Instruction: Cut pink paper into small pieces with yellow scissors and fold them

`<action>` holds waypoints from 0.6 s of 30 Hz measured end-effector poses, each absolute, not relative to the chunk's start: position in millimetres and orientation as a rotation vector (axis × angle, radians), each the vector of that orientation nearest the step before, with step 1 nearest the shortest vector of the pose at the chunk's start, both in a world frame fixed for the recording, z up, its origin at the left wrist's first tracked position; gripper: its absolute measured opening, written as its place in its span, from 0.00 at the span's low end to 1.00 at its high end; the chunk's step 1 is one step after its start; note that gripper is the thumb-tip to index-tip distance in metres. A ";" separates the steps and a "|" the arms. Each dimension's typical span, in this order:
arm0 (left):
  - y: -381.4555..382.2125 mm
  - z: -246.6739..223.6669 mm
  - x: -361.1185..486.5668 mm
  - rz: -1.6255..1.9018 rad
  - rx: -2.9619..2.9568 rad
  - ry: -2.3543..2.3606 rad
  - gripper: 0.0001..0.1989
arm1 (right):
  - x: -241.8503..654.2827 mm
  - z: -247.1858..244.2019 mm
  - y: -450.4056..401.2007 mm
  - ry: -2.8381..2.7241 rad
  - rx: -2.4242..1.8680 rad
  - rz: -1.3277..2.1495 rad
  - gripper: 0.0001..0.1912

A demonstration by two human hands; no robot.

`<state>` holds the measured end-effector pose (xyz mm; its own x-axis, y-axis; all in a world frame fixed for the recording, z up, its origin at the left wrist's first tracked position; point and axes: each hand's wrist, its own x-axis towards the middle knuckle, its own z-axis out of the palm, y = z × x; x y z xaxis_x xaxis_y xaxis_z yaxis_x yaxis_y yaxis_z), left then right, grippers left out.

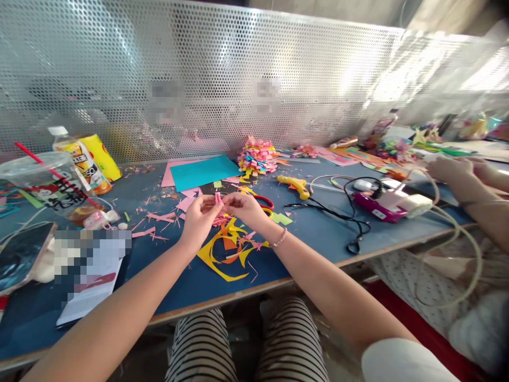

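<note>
Over the desk [147, 254] comes the left hand [201, 216], grip pinched narrow on the pink paper strip [218, 198]; up it pokes, long axis roughly upright, between both sets of fingertips! And the right hand [249, 211], thumb and fingers closed in from the other side; neither looks clearly nearer.

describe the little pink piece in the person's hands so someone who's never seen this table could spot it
Start at the blue table in front of the perforated metal panel. Over it, the left hand and right hand meet at the fingertips, a small pink piece showing between them. It is held up, while the pink scraps nearby lie loose on the table.
</note>
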<state>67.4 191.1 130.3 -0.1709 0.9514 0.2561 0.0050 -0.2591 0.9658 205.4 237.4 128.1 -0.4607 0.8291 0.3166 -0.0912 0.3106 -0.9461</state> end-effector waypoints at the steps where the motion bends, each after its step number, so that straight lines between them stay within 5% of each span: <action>1: 192.1 129.5 66.3 1.543 1.277 1.175 0.17 | 205.9 128.9 236.8 -1.670 -0.668 1.297 0.12; 18: 195.3 131.3 64.7 1.527 1.104 1.045 0.14 | 204.6 132.3 234.4 -1.561 -0.669 1.302 0.09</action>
